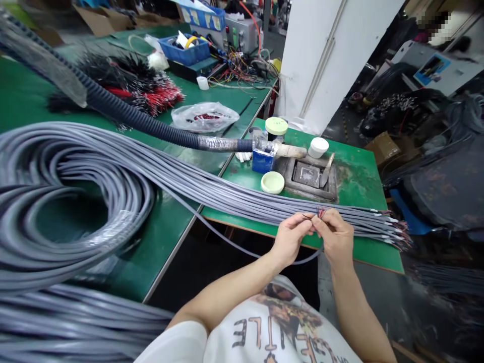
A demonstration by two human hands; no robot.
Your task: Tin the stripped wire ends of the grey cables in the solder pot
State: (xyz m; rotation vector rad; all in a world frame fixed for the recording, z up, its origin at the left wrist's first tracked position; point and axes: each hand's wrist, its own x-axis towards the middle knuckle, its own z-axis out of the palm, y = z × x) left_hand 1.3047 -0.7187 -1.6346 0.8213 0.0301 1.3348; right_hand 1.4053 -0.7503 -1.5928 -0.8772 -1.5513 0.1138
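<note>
Both hands meet above the front edge of the small green table. My left hand [291, 237] pinches a thin dark wire between thumb and fingertips. My right hand [335, 234] is closed on the red and dark inner wires [321, 213] at the end of a single grey cable [227, 243]. That cable sags below the table edge and curves up to my right hand. Just behind my hands lies a long bundle of grey cables [242, 200]. Its stripped ends [397, 232], showing coloured wires and white bits, fan out at the right.
Coiled grey cable [124, 151] fills the left table. A square metal pot [308, 174] with a scraper [327, 169] sits behind the bundle, beside a corrugated hose [170, 133], a blue box [263, 160], a pale green lid [272, 182] and a white tub [318, 146].
</note>
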